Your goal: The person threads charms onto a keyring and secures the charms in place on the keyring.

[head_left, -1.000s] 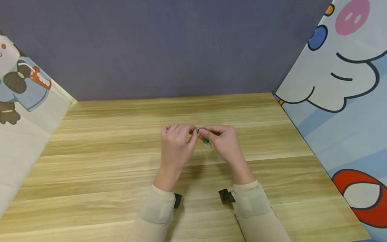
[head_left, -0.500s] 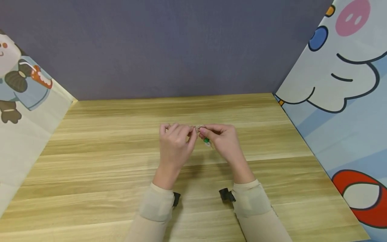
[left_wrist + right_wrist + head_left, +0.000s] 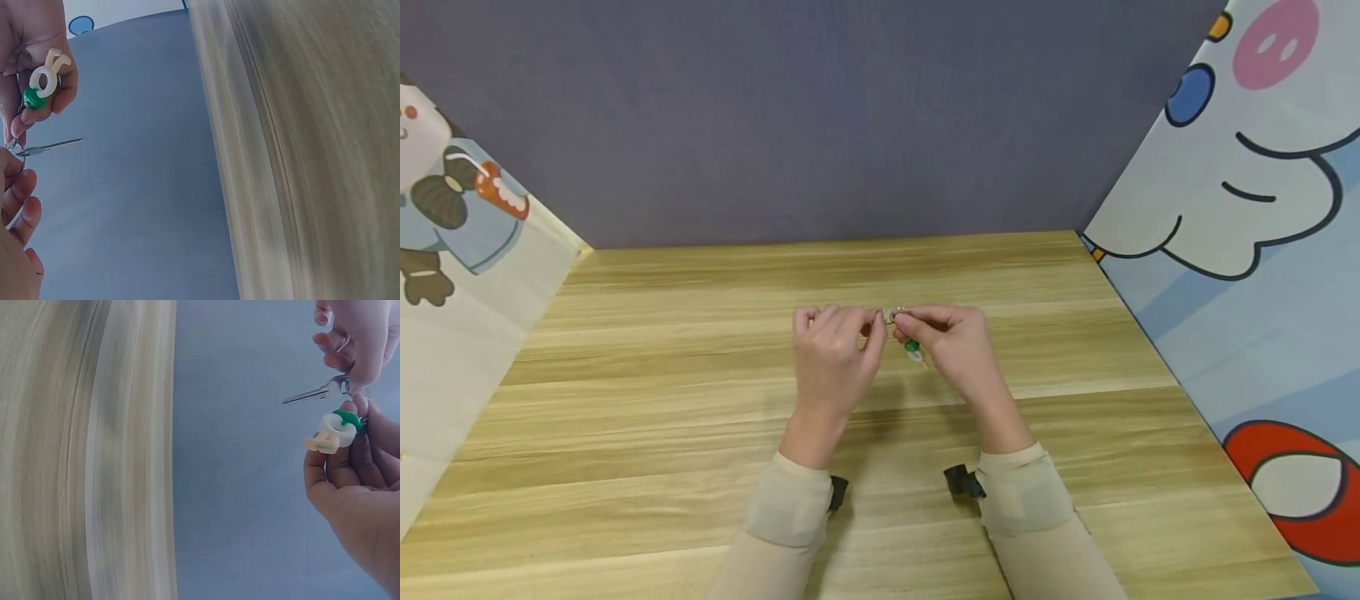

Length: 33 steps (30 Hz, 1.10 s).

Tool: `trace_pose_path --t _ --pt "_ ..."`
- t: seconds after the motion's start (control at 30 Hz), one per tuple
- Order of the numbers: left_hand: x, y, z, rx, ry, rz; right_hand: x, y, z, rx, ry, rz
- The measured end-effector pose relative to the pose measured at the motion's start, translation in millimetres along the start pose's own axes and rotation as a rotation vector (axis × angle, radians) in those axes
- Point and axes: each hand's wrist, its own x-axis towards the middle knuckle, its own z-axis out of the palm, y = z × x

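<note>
A metal key (image 3: 314, 394) hangs on a thin key ring (image 3: 24, 164) between the two hands. My left hand (image 3: 831, 358) pinches the ring with thumb and index finger, its other fingers loosely curled. From the right, my right hand (image 3: 958, 346) pinches the ring's other side. Against the right hand's fingers hangs a small charm with a green top (image 3: 347, 419), a white round body (image 3: 43, 82) and pale, leg-like ends (image 3: 322, 445). Fingertips hide part of the ring in both wrist views.
Both hands are above a wooden table (image 3: 662, 400). A dark grey panel (image 3: 820, 125) stands behind it, with cartoon-printed panels on the left (image 3: 490, 333) and right (image 3: 1225, 350). Black wrist-mounted pieces (image 3: 958, 482) are by both sleeves.
My left hand has shifted slightly left and up, and a little more of the metal shows between the fingertips. My right hand has barely moved, still pinching.
</note>
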Motion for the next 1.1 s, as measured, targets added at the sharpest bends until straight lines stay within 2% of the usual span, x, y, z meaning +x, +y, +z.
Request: trace_pose_path --t 0.13,0.3,0.43,0.57,0.7,1.1 --pt "0.9 0.6 -0.2 -0.027 -0.013 -0.011 0.4 -0.1 -1.0 0.003 0.005 -0.011" --pt "2.0 0.9 -1.1 -0.051 -0.059 -0.006 0.4 0.2 -1.6 -0.020 0.014 -0.032" --pt "1.9 0.9 -1.5 0.015 -0.061 0.046 -1.9 -1.2 -0.8 -0.077 0.018 -0.068" --pt "2.3 1.2 -1.5 0.109 -0.023 0.103 -3.2 -2.9 0.5 -0.131 0.030 -0.114" --pt "2.8 1.7 -2.3 0.156 0.001 0.134 -3.9 -4.0 1.6 -0.158 0.037 -0.133" --pt "1.1 0.7 -1.8 0.141 -0.039 0.107 -5.4 -6.6 2.0 -0.150 0.028 -0.123"
